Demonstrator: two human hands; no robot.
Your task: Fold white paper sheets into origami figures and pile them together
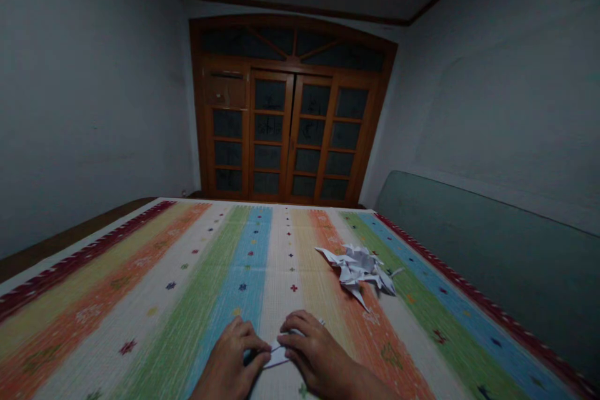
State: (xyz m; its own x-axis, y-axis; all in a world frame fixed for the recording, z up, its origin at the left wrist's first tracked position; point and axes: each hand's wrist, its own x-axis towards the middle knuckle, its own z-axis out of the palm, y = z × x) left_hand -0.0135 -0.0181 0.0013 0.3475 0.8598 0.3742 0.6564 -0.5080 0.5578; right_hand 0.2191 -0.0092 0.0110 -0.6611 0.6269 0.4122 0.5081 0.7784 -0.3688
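On the striped woven rug [140, 306], close to the bottom of the view: a narrow folded white paper [281, 355] between both hands, its long axis slanting up and rightward, its thin tip poking past the right hand [316, 356]. Left hand [229, 362] and right hand both clenched on it, fingers curled over the folds. Farther ahead, right of centre and well apart: a heap of folded white paper [359, 269]. Beyond the rug, a glazed wooden door [290, 131].

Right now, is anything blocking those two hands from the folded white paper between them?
Nothing visible does: the left hand and the right hand already touch the folded white paper from either side. The heap of folded paper lies further up the striped cover, apart from them.
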